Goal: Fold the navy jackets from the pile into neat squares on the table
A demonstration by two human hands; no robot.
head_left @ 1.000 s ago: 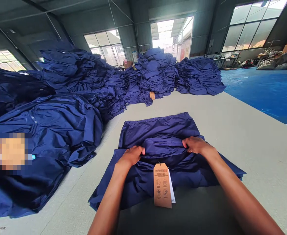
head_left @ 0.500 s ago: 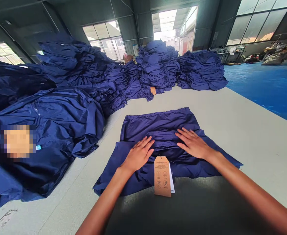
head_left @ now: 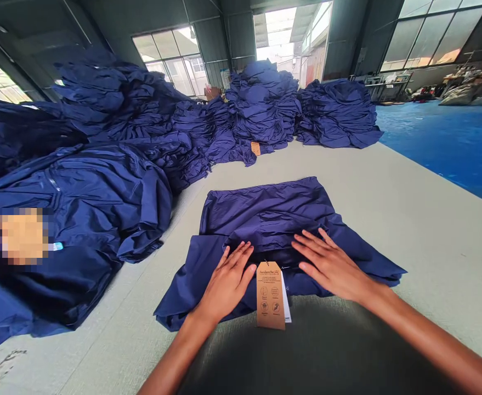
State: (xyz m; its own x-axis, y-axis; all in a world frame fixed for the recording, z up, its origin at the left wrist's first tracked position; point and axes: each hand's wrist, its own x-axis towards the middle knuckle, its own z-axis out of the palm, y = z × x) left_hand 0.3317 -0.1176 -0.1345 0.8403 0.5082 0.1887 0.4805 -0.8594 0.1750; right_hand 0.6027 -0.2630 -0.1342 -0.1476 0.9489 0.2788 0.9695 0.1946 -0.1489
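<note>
The navy jacket [head_left: 265,211] is pressed crosswise under the left hand [head_left: 228,282] and right hand [head_left: 331,269] — both spread open. A kraft hang tag [head_left: 270,295] is seen nearer the left

The kraft hang tag [head_left: 270,295] on the navy garment [head_left: 265,211] reads "Avalanche" (smaller print too blurred to read).

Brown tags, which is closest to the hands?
The Avalanche tag on the folded jacket, between left hand and right hand; the other sits at the far pile.

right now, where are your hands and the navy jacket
Left hand and right hand flat on navy jacket. Brown hang tag between them. More jackets piled left, apart.
</note>
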